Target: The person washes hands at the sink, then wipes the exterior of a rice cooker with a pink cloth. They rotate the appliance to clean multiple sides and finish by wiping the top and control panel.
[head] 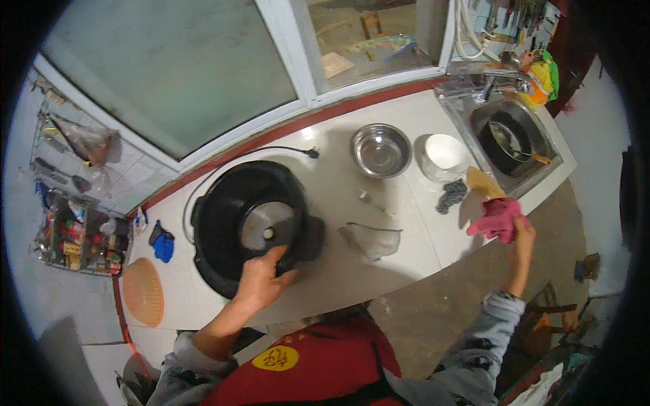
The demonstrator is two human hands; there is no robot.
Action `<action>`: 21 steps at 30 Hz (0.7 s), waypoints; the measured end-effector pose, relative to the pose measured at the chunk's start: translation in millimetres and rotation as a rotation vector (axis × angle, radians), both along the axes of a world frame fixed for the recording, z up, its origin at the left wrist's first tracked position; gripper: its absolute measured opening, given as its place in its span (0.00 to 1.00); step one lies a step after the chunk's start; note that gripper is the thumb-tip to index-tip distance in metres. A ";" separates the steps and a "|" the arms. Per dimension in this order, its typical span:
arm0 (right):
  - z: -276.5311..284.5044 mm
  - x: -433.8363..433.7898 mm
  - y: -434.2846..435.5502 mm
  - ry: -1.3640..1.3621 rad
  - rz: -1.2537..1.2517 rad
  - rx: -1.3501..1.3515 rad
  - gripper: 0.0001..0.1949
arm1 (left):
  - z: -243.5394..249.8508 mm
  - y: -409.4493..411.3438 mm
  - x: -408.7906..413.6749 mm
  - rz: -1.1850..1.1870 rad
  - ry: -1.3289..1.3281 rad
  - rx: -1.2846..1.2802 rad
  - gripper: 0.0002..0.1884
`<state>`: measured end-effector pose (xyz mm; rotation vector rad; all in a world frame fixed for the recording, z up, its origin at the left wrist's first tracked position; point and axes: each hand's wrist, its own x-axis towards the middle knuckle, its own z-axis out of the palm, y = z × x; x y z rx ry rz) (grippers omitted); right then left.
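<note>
A black electric cooker body [213, 238] stands on the counter with its inner pot out. In its bottom shows a round metal heating plate [259, 223] with a pale centre knob. My left hand [261, 279] grips the cooker's near rim, fingers over the inside and thumb apart on the right. Over the counter's front edge, my right hand [523, 231] holds a bunched pink cloth [497, 218]. Close to that cloth lie a yellowish cloth [482, 182] and a dark grey scouring pad [451, 196].
Behind the cooker runs its power cord [274, 147]. Across the counter are a steel bowl [382, 150], white bowls [446, 157], a spoon [373, 202] and a mesh piece [376, 241]. A sink [546, 152] holds a dark pan [502, 142]. An orange plastic basket [143, 292] lies left.
</note>
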<state>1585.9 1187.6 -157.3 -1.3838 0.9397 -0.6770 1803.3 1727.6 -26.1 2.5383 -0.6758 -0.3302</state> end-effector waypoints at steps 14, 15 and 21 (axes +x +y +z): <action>133.9 69.4 258.4 -0.722 0.425 0.468 0.25 | -27.0 16.2 -4.7 -0.183 -0.063 -0.168 0.28; 148.1 81.3 274.6 -0.725 0.508 0.420 0.24 | -23.8 22.3 -6.9 -0.195 -0.064 -0.238 0.29; 144.0 152.1 347.3 -0.358 0.483 -0.488 0.20 | -8.7 91.2 -12.6 0.025 -0.497 -0.265 0.26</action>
